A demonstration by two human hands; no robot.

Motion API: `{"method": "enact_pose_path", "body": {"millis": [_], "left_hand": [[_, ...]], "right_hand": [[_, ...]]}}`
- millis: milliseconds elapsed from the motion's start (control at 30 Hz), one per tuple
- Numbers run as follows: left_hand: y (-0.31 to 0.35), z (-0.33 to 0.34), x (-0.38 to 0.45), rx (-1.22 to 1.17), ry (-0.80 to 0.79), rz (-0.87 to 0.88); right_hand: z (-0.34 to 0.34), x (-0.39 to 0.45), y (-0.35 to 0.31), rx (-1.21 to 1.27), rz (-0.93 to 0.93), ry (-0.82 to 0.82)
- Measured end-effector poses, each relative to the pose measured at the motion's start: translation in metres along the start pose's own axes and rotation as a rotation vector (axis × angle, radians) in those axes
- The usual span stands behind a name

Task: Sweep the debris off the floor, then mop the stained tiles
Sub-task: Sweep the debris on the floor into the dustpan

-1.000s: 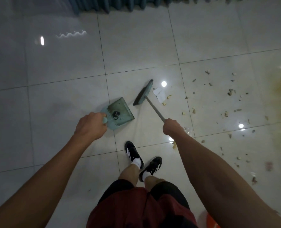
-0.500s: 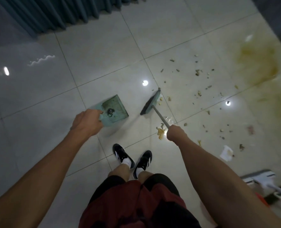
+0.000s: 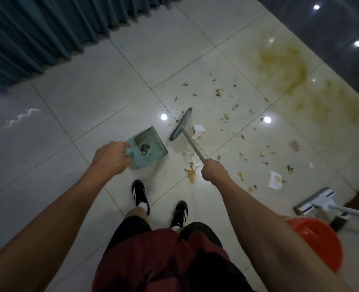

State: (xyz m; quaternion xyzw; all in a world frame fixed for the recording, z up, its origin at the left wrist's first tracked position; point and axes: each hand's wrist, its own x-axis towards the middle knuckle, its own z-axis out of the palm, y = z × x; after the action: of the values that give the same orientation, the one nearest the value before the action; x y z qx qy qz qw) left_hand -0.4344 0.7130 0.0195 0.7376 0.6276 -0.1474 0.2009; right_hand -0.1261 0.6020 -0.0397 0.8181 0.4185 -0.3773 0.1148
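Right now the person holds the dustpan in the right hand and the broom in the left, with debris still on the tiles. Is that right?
The hands are swapped. The head view shows the left hand holding the dustpan and the right hand holding the broom. Debris does still lie on the tiles.

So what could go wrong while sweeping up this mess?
The broom might push crumbs into the yellow stain, making sticky mush. The dustpan in the left hand sits left of the broom head, so bits might slip past its edge. The orange bucket behind the right arm could get bumped.
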Motion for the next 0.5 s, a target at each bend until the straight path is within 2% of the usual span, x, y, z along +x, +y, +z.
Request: {"method": "enact_pose_path", "body": {"millis": [167, 500], "left_hand": [[-0.027, -0.024, 0.037, 0.023, -0.003, 0.01], [-0.13, -0.087, 0.156, 0.041, -0.017, 0.039]], "right_hand": [[-0.007, 0.024, -0.05, -0.007, -0.047, -0.014], [-0.02, 0.102, -0.222, 0.008, -0.043, -0.034]]}}
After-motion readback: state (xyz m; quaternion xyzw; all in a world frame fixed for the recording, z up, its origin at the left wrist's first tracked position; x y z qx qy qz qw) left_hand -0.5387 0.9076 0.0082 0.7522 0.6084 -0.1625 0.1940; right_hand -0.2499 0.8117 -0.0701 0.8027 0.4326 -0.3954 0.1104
